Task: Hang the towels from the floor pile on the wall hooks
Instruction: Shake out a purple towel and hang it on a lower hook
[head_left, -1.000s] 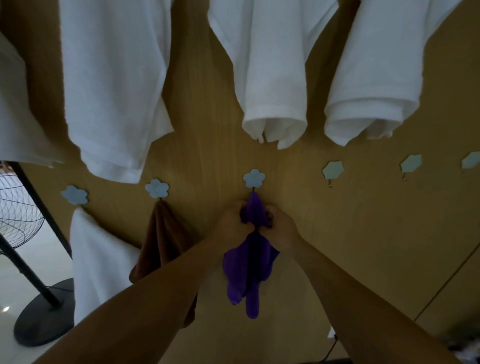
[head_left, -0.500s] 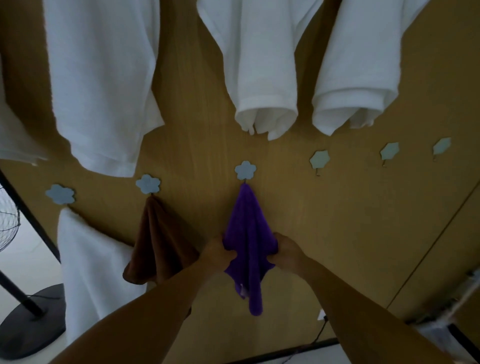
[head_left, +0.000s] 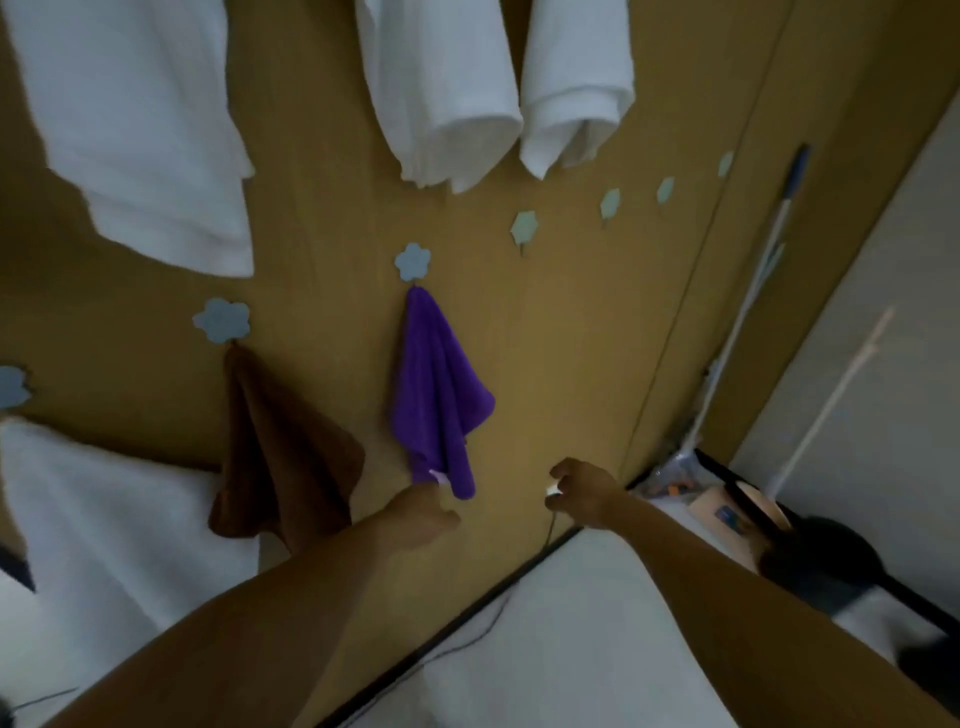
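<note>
Purple plush cloth is the nearest thing to your hands: the purple towel (head_left: 439, 395) hangs in soft, deep folds from a pale blue flower-shaped hook (head_left: 412, 261) on the wood-grain wall panel (head_left: 571, 338), narrowing to a blunt tip at the bottom. A small pale label (head_left: 439, 475) sticks out near that tip, too blurred to read. Your left hand (head_left: 421, 512) sits right at the tip with its fingers curled in; whether they pinch the label or only touch the cloth cannot be told. Your right hand (head_left: 584, 491) is apart from the towel, off to its right, with its fingers loosely curled and no cloth in them. A small white plug (head_left: 553, 488) with a thin dark cable shows at its fingertips, and you cannot tell whether they touch. Beside the purple one, a brown towel (head_left: 280, 457) of the same matte, fuzzy kind droops from its own flower hook (head_left: 222, 320), and a thick white towel (head_left: 104, 519) fills the lower left. Three larger white terry towels (head_left: 441, 88) hang above, two of them rolled at the hem. Four bare hooks (head_left: 523, 227) run up to the right, towards a slim pale pole with a blue grip (head_left: 797, 171) leaning in the corner.
</note>
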